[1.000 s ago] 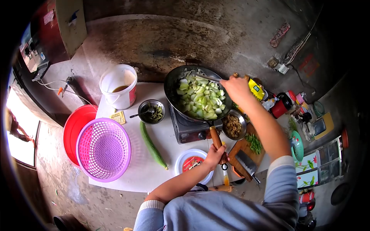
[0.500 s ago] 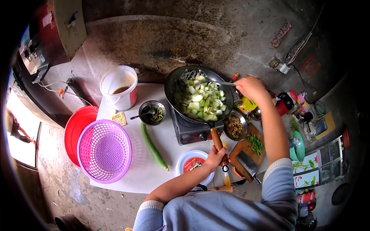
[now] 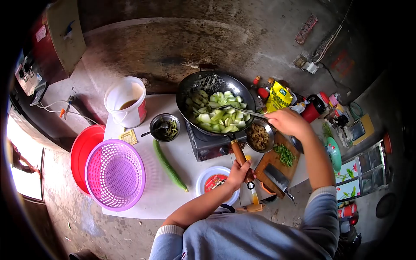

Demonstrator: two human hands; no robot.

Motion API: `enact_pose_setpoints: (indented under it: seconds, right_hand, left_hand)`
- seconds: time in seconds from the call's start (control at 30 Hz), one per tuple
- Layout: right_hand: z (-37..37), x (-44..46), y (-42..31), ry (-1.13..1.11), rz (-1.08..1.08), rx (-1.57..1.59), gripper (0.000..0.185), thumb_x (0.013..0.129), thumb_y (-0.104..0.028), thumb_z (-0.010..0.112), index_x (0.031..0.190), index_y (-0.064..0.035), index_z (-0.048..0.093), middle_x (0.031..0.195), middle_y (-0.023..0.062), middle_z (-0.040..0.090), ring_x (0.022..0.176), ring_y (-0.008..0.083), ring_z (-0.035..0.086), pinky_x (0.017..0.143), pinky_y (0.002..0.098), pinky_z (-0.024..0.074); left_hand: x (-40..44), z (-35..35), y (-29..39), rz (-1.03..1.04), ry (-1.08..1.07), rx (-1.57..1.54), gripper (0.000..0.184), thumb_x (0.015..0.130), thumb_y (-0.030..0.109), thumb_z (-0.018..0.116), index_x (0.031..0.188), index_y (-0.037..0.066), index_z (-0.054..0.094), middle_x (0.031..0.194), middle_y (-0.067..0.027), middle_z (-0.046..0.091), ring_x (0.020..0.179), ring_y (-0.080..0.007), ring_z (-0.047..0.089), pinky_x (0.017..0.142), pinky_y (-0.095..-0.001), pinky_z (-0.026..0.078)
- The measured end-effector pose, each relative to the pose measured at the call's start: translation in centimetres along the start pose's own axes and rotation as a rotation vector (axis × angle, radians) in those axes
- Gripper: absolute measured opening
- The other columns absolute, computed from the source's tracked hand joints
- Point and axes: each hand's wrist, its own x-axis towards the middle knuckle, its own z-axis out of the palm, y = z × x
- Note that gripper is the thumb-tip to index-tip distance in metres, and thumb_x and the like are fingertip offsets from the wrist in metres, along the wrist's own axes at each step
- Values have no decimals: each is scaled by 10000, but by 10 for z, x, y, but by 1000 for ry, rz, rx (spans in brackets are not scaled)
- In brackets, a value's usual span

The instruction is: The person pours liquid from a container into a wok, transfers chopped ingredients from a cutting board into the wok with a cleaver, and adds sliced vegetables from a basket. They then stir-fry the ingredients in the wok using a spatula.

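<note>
Wok (image 3: 234, 86) sits on the stove (image 3: 203, 149), which stands on the worktop (image 3: 143, 190); green vegetable pieces (image 3: 216, 119) spread over its middle and near side. Left hand (image 3: 238, 172) curled round the wooden handle (image 3: 238, 152), toward its free end; right hand (image 3: 286, 121) closed, pinching the shaft of a metal stirring tool (image 3: 256, 114), whose head is down among the pieces. Handling, by judgement: wok stiff, rather heavy loaded, likely hot, so the wood is the place to hold it, well back from the metal. Tool light and rigid, best gripped at its outer end. Pieces look moist, probably slippery and soft enough to break if pressed hard. Against half a second ago: right hand sits lower and nearer the body, beside the bowl (image 3: 269, 145) of brown pieces; tool slants down from the far side of the pile into its middle; more bare metal shows at the wok's far side; yellow packet (image 3: 278, 97) now in fuller view. Left hand's hold unchanged.
</note>
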Motion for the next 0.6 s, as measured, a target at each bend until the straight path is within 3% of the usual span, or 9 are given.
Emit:
enact_pose_setpoints:
  seconds: [0.17, 0.27, 0.33, 0.37, 0.4, 0.43, 0.57, 0.6]
  right_hand:
    - [-82, -43, -27, -18, 137, -155, 222, 747, -177, 575, 952, -118, 637, 766, 140, 608, 701, 277, 598, 608, 352, 451]
    - [-97, -53, -29, -58, 97, -223, 213, 729, -180, 586, 928, -140, 649, 728, 112, 615, 667, 263, 599, 589, 344, 455]
    - [-61, -35, -15, -84, 34, -297, 174, 732, -199, 575, 878, -151, 657, 742, 86, 619, 683, 267, 594, 608, 372, 459]
    - [-31, -22, -6, 33, -59, -310, 140, 742, -213, 568, 831, -155, 660, 738, 91, 614, 693, 277, 591, 624, 392, 453]
    - [-13, -6, -10, -59, 69, -412, 142, 757, -220, 556, 846, -164, 651, 734, 100, 611, 691, 289, 588, 630, 401, 451]
    - [2, 2, -9, -29, 69, -426, 120, 764, -193, 523, 763, -144, 632, 712, 108, 605, 716, 293, 591, 589, 411, 448]
    - [8, -13, 11, 133, 88, -288, 144, 794, -218, 514, 859, -157, 626, 765, 92, 618, 728, 285, 594, 605, 408, 454]
    - [-10, -19, 2, 81, 177, -288, 155, 802, -212, 503, 876, -152, 626, 769, 89, 620, 728, 292, 591, 619, 414, 453]
  left_hand:
    - [-2, 0, 2, -12, 0, 0, 313, 838, 217, 546, 965, 68, 301, 678, -93, 510, 528, -224, 563, 484, -337, 499]
    - [-2, 1, 3, -15, -7, 3, 315, 838, 216, 545, 964, 68, 297, 686, -95, 511, 532, -222, 564, 486, -337, 500]
    - [-3, 2, 3, -20, 3, 2, 315, 839, 216, 544, 964, 69, 296, 688, -96, 511, 534, -221, 565, 487, -336, 501]
    - [-4, 3, 3, -23, 14, 0, 314, 839, 216, 543, 964, 70, 294, 690, -96, 511, 536, -219, 565, 488, -336, 502]
    - [-3, 3, 3, -23, 13, 1, 314, 839, 216, 543, 964, 70, 294, 690, -96, 511, 536, -219, 565, 488, -336, 502]
    - [-3, 3, 4, -26, 15, 5, 313, 840, 216, 541, 964, 70, 293, 689, -96, 510, 538, -219, 566, 489, -335, 503]
    - [-4, 3, 5, -32, 13, 14, 306, 843, 215, 536, 964, 71, 294, 690, -97, 510, 542, -217, 567, 488, -336, 505]
    - [-5, 4, 5, -31, 14, 11, 306, 843, 215, 536, 964, 71, 294, 690, -97, 510, 542, -217, 567, 488, -336, 505]
